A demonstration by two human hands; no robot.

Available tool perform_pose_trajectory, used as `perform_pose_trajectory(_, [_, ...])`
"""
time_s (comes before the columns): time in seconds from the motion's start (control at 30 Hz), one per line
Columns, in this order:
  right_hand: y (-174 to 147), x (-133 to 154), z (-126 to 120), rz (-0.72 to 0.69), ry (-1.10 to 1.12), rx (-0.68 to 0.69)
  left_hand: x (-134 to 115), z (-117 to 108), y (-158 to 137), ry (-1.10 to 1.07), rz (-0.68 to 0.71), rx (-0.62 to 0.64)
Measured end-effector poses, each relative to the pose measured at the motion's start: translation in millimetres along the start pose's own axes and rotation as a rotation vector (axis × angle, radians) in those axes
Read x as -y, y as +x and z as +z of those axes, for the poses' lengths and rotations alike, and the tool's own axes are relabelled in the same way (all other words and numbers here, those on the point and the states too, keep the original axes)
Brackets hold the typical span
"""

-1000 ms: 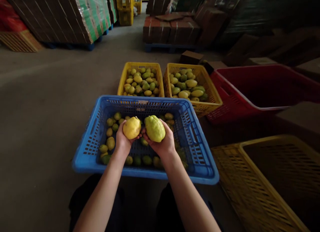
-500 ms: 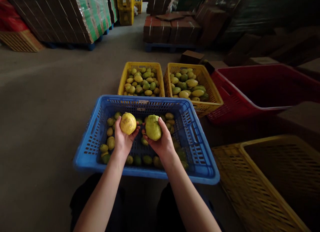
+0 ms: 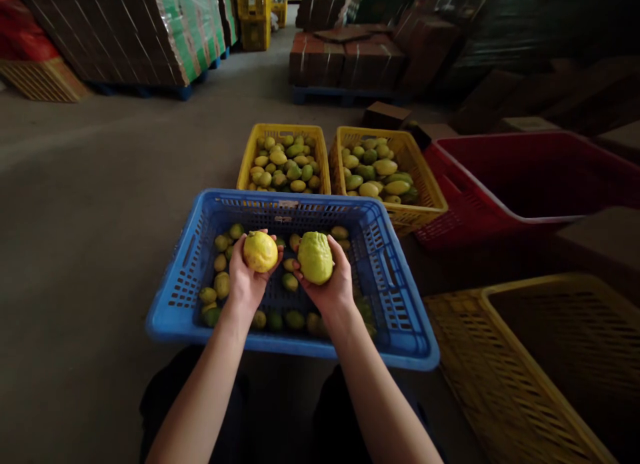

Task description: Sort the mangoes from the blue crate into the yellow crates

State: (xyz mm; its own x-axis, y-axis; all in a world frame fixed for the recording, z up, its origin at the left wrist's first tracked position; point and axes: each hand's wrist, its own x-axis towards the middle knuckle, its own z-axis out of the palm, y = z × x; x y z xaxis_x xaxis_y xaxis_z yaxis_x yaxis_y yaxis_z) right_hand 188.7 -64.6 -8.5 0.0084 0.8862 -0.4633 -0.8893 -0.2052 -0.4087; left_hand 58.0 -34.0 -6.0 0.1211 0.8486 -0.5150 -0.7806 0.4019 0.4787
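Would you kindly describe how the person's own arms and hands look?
The left hand and right hand are ungloved. The left forearm and right forearm are slender and bare down to the picture's lower edge, with no sleeve, watch, bracelet or marking visible.

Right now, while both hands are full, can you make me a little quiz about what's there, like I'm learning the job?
1. Which hand holds the yellow fruit?
2. True or false: in this view, the red bin stands to the right of the blue crate.
3. Pick one. The other fruit, in the right hand, looks:
A) striped and red
B) bumpy and green
C) smooth and purple

Key: 1. The left hand. 2. True. 3. B.
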Motion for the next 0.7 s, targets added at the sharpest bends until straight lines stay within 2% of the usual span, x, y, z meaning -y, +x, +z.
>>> perform_pose_trajectory(0.13, [-3, -4, 2, -0.050, 0.013, 0.064, -1, 1, -2, 0.000, 0.000, -0.002])
perform_pose_trajectory(0.3, [-6, -5, 4, -0.134, -0.005, 0.117, 3, 3, -4, 0.103, 0.114, 0.101])
perform_pose_trajectory(0.4, [-8, -5, 6, -0.147, -0.005, 0.115, 5, 2, -4, 0.129, 0.086, 0.094])
perform_pose_trajectory(0.6, [-1, -6, 4, -0.100, 0.090, 0.020, 7, -1, 3, 0.029, -0.032, 0.082])
perform_pose_trajectory(0.7, [5, -2, -1, -0.044, 0.176, -0.155, 14, -5, 9, 0.005, -0.070, -0.008])
